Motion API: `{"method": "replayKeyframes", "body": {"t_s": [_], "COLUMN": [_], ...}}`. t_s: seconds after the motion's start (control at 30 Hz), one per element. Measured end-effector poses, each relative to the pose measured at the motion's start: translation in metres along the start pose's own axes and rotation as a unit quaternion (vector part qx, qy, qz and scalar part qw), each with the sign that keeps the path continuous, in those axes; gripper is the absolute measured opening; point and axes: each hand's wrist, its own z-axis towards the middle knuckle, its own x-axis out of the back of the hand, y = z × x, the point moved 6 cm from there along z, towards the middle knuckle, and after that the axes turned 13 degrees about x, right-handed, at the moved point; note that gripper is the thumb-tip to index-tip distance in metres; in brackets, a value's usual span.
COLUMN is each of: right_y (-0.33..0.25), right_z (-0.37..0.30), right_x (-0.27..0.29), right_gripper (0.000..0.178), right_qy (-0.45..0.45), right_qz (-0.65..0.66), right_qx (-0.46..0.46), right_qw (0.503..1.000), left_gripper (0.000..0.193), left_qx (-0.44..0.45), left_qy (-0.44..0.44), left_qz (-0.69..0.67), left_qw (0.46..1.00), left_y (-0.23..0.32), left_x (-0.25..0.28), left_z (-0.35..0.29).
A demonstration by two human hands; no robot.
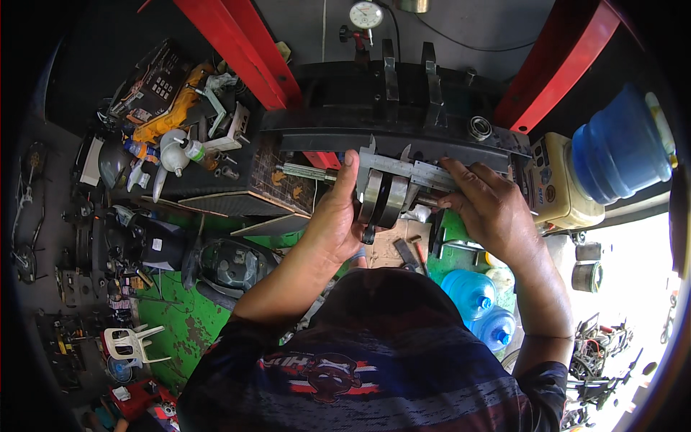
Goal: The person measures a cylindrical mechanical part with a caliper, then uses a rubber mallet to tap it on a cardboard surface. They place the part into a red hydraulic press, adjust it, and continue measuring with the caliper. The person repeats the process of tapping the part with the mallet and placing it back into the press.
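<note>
Crankshaft (384,198) is hanging in mid-air at the centre, over the lap of the person whose head camera I am watching from afar. The left hand (337,209) is gripping it from the left, with the thumb standing upright beside its round wheels. The right hand (489,205) is pinching the beam of a steel vernier caliper (402,168), which is lying across those wheels; whether its jaws are pressing on the metal, I cannot tell.

Turning to containers, I am seeing a translucent blue jug (622,147) sitting tilted beside a beige jerrycan (551,176) at the right. Two more blue jugs (468,288) are resting close together between the right forearm and the torso. I am not managing to make out how full any of these are. Farther right, a dark tin (586,277) is standing in the brighter area, its contents too small to read. On the left, the worktop (266,191) is carrying a small squeeze bottle (194,150) among crowded tools, with some amber-coloured matter showing near its base.
</note>
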Motion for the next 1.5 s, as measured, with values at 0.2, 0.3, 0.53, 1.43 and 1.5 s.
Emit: {"method": "replayKeyframes", "body": {"t_s": [0.2, 0.3, 0.53, 1.43, 1.5], "right_y": [-0.004, -0.009, -0.014, 0.016, 0.014], "right_z": [-0.008, -0.004, -0.005, 0.0, 0.007], "right_x": [-0.003, 0.001, 0.006, -0.009, -0.024], "right_gripper": [0.059, 0.061, 0.061, 0.051, 0.051], "right_qy": [0.024, 0.035, 0.019, -0.009, 0.032], "right_qz": [-0.069, -0.067, -0.082, 0.249, 0.281], "right_qx": [0.052, 0.063, 0.059, -0.244, -0.246], "right_qw": [0.996, 0.995, 0.995, 0.937, 0.927], "left_gripper": [0.086, 0.087, 0.089, 0.065, 0.054], "left_qx": [-0.017, -0.037, -0.035, -0.109, -0.161], "left_qy": [-0.005, 0.006, -0.007, -0.122, -0.155], "left_qz": [-0.002, -0.036, -0.038, -0.085, -0.047], "left_qw": [1.0, 0.999, 0.999, 0.983, 0.973], "left_y": [-0.012, -0.015, -0.019, -0.015, -0.008], "left_x": [0.016, 0.018, 0.023, 0.033, 0.025], "left_z": [0.0, 0.002, 0.001, 0.006, -0.002]}}
